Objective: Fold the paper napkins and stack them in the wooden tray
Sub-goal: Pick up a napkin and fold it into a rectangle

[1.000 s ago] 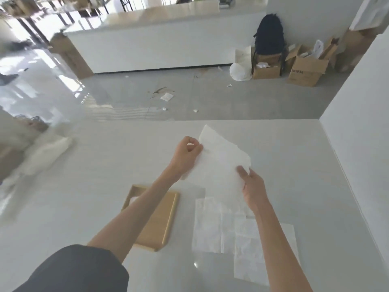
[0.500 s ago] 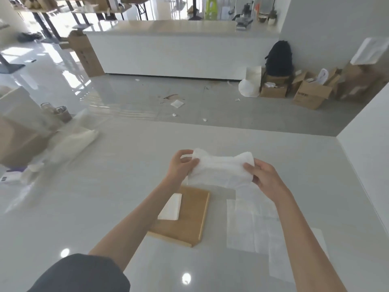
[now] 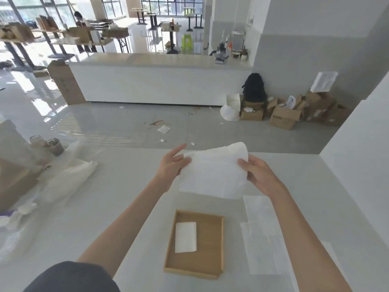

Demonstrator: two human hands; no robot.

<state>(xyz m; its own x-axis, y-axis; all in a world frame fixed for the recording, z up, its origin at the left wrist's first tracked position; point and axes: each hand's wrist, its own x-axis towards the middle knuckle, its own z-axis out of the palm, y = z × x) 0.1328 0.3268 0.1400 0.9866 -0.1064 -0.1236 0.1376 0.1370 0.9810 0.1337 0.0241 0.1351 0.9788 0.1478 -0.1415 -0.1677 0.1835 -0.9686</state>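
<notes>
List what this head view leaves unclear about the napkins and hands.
Head view.
Layers in the held napkin: its curled top edge hides them.
Fingers of the right hand: behind that napkin.
Number of loose napkins: right forearm covers part.
Whether the folded napkin in the wooden tray is one or several: too small.

Item one, clothing: you wear a dark charcoal sleeve (image 3: 71, 278) on your left arm, seen at the lower left corner. The fabric is plain, matte and uniform in tone, with a soft rounded outline. Its weave is too blurred to tell.

Item two, arms: your left forearm (image 3: 126, 224) emerges uncovered from that sleeve and stays uncovered to the left hand (image 3: 171, 165). Your right forearm (image 3: 305, 239) is uncovered from the frame's lower edge to the right hand (image 3: 260, 175). The right upper arm lies outside the view.

Item three, hands: both are bare.
</notes>
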